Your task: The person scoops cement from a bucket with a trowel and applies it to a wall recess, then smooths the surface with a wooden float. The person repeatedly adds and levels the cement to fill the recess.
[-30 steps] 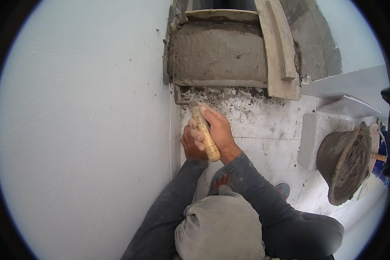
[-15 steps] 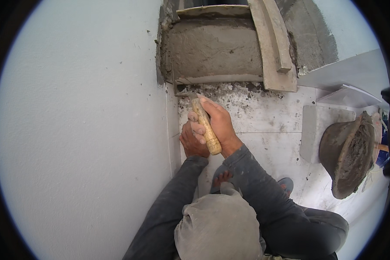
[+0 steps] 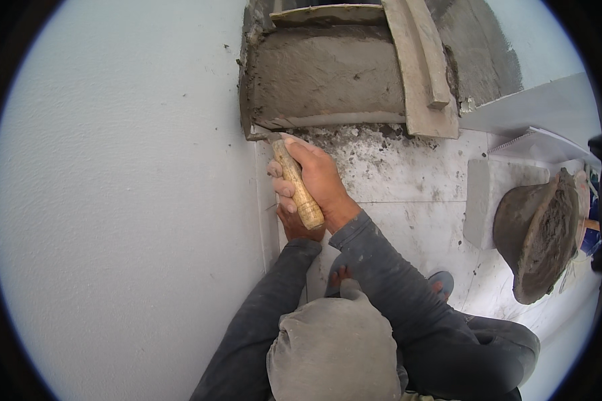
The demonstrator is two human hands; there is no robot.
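My right hand (image 3: 323, 175) is wrapped round the pale wooden handle of a trowel (image 3: 301, 195). The trowel's thin metal shank reaches to the lower left corner of a grey mortar surface (image 3: 328, 77), where its narrow blade stands along the left edge, against the wall. Much of the blade is hard to make out. My left hand (image 3: 301, 227) is low beside the wall, under and behind the right one; its fingers are mostly hidden.
The white wall (image 3: 127, 187) rises close on the left. Wooden boards (image 3: 421, 73) border the mortar on the right. Mortar crumbs lie on the white tiles (image 3: 408, 227). At the right, a mortar-filled bucket (image 3: 525, 220) leans by a pale block (image 3: 478, 207) and a spiral notebook (image 3: 545, 147).
My right hand and the trowel have shifted left and slightly up. The blade now sits nearer the wall, and my left hand is more covered.
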